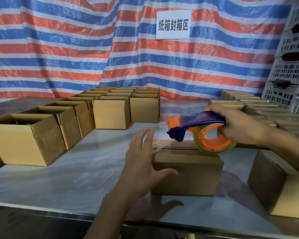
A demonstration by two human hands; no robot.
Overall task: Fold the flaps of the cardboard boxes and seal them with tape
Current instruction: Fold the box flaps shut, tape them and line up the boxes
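One tape dispenser (197, 121), one white sign (173, 25), two hands: left hand (141, 163), right hand (238, 125); cardboard boxes (24, 140) too crowded to count.

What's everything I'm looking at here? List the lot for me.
Taped box: one, brown, table centre, flaps shut.
Tape dispenser: one, blue and orange, on that box's top.
Open boxes: over ten, brown, rows at left and back.
Side box: one, brown, near right.
Far boxes: several, brown, back right.
Table: one, pale grey.
Tarp: one, red, blue and white stripes, behind.
Sign: one, white, on tarp.
Crates: stack, grey, far right.
Left hand: open, at taped box's left end.
Right hand: grips dispenser.
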